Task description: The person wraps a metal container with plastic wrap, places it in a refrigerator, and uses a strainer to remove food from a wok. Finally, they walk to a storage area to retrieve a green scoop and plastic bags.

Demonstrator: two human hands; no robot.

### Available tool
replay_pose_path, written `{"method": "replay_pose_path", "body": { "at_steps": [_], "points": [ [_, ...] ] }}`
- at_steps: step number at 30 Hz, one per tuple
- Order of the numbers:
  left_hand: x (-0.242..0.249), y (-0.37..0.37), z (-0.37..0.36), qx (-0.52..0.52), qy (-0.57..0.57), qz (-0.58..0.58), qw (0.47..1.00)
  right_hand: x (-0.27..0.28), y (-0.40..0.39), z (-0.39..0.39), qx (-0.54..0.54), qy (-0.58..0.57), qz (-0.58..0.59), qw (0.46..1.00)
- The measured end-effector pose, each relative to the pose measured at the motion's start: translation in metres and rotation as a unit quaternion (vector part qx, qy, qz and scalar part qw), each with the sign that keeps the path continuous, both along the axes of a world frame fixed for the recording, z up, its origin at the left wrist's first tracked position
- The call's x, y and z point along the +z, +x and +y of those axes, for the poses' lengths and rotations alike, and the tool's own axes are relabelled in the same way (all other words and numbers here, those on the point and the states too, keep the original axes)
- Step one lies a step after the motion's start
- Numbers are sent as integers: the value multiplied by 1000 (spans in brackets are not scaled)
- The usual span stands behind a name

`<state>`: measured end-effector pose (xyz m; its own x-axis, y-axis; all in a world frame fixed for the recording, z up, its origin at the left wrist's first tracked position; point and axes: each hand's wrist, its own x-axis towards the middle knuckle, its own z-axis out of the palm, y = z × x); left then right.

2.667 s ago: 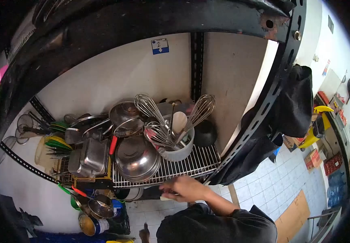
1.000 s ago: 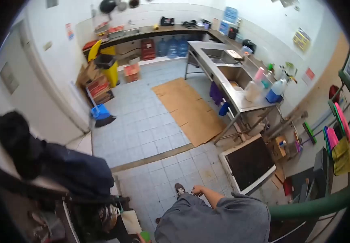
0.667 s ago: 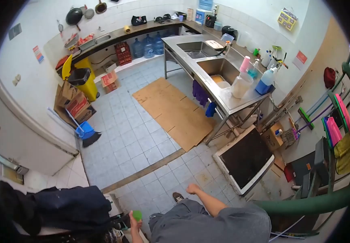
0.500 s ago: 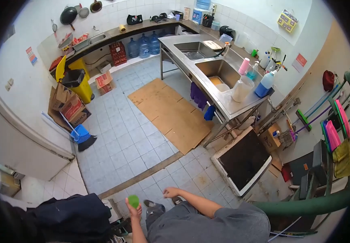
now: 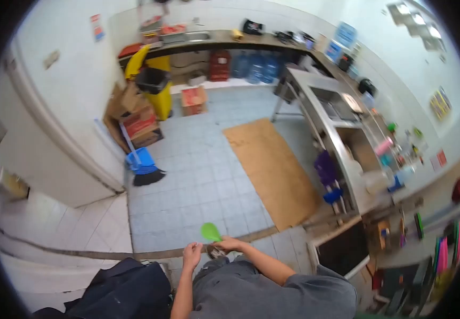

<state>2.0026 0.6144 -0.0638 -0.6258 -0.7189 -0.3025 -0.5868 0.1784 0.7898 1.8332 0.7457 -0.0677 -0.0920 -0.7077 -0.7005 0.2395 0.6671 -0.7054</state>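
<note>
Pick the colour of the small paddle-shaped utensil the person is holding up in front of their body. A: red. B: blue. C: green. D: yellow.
C: the utensil is bright green, with the left hand below it and the right hand beside it, above the grey tiled floor. Which hand grips it cannot be told.

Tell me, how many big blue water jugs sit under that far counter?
3 blue plastic water jugs stand side by side beneath the far counter, right of the red crate; blur may hide more.
</note>
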Motion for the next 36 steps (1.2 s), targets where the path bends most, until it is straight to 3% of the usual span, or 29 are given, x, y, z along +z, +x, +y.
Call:
{"method": "replay_pose_path", "body": {
  "at_steps": [1, 3, 4, 5, 6, 7, 8, 9, 10, 12, 13, 15, 16, 17, 18, 19, 20, 21, 22, 23, 24, 25, 26, 28, 29, 31, 32, 34, 36],
  "points": [
    [-4, 2, -34, 26, -3, 3, 1000, -8, -21, -13, 25, 5, 124, 992],
    [-1, 12, -95, -19, -2, -47, 999, -67, -60, -15, 65, -6, 337, 939],
    [15, 19, -123, 16, 84, -60, 995, -108, -77, -6, 66, -4, 402, 913],
    [26, 27, -142, 42, 89, -55, 994, -135, -96, 2, 66, -9, 467, 882],
    [35, 35, -165, 54, 55, -21, 997, -122, -109, 1, 119, 79, 418, 897],
    [40, 42, -190, 64, 16, 11, 998, -115, -110, 2, 65, 116, 455, 881],
    [33, 49, -212, 90, 12, 14, 996, -95, -108, -6, -75, 196, 345, 915],
    [16, 60, -227, 160, -33, 63, 985, -103, -118, -8, -97, 272, 334, 897],
    [-3, 73, -240, 224, -77, 109, 965, -145, -126, -10, -136, 317, 359, 867],
    [-45, 105, -270, 293, -49, 54, 953, -113, -130, -48, -195, 365, 259, 873],
    [-60, 120, -282, 342, -13, 0, 940, -148, -141, -49, -62, 245, 283, 925],
    [-64, 149, -294, 374, 34, -59, 925, -244, -169, -38, 146, -77, 313, 935],
    [-72, 167, -298, 389, 43, -63, 918, -209, -153, -108, 52, 147, 228, 961],
    [-81, 186, -306, 341, 87, -138, 926, -179, -139, -176, -81, 357, 153, 918],
    [-86, 200, -317, 287, 128, -211, 926, -177, -143, -232, -66, 357, 158, 919],
    [-85, 210, -325, 299, 132, -213, 921, -189, -144, -286, 127, 278, 228, 924],
    [-83, 222, -331, 345, 140, -211, 904, -197, -142, -335, 314, 185, 286, 886],
    [-80, 233, -337, 391, 149, -209, 884, -183, -124, -408, 308, 239, 295, 872],
    [-76, 241, -345, 407, 157, -210, 875, -159, -104, -477, 306, 193, 326, 873],
    [-68, 246, -359, 471, 165, -175, 849, -229, -100, -532, 355, 121, 409, 832],
    [-64, 252, -374, 534, 172, -138, 816, -202, -77, -601, 442, 21, 445, 779],
    [-63, 259, -390, 550, 179, -135, 804, -172, -45, -665, 451, -51, 479, 752],
    [-68, 269, -406, 559, 166, -127, 802, -133, -14, -723, 433, -73, 416, 796],
    [-73, 285, -439, 600, 159, -113, 776, -70, 56, -819, 416, -143, 357, 824],
    [-70, 292, -462, 583, 201, -120, 778, -72, 84, -854, 449, -159, 352, 806],
    [-77, 318, -506, 594, 237, -115, 760, -94, 138, -924, 388, -175, 230, 876],
    [-85, 333, -526, 572, 229, -127, 778, -103, 161, -951, 437, -179, 239, 848],
    [-97, 370, -562, 561, 229, -133, 784, -94, 207, -977, 420, -98, 213, 877],
    [-94, 417, -617, 599, 283, -116, 740, -157, 211, -997, 515, -139, 284, 797]
  ]
}}
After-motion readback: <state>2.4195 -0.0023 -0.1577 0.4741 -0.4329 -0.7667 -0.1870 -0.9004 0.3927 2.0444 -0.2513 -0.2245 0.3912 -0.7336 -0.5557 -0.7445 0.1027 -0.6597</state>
